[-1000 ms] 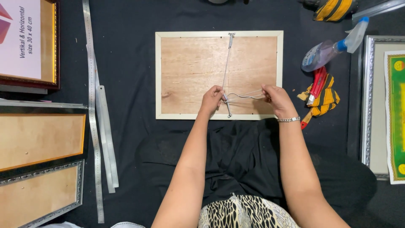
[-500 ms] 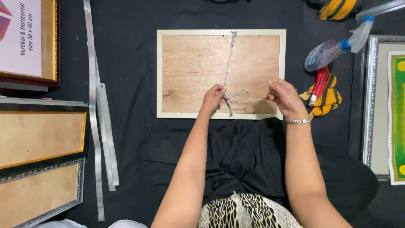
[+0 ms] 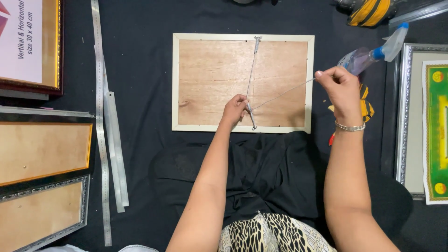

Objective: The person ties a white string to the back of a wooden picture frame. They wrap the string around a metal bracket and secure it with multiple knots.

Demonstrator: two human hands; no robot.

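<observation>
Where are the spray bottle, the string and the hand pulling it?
spray bottle (image 3: 361, 58): head view, on its clear body.
string (image 3: 284, 92): head view, on the taut stretch over the frame's wooden back.
right hand (image 3: 343, 88): head view, on the back of the hand pinching the string's end.

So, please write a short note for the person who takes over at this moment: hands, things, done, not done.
Left hand: pinches the wire at the lower hanger of the frame, which lies back side up.
Right hand: pulls the wire's free end taut past the right edge.
Done: wire runs from the top hanger down to the lower one.
Left: free end not yet fixed.
</observation>
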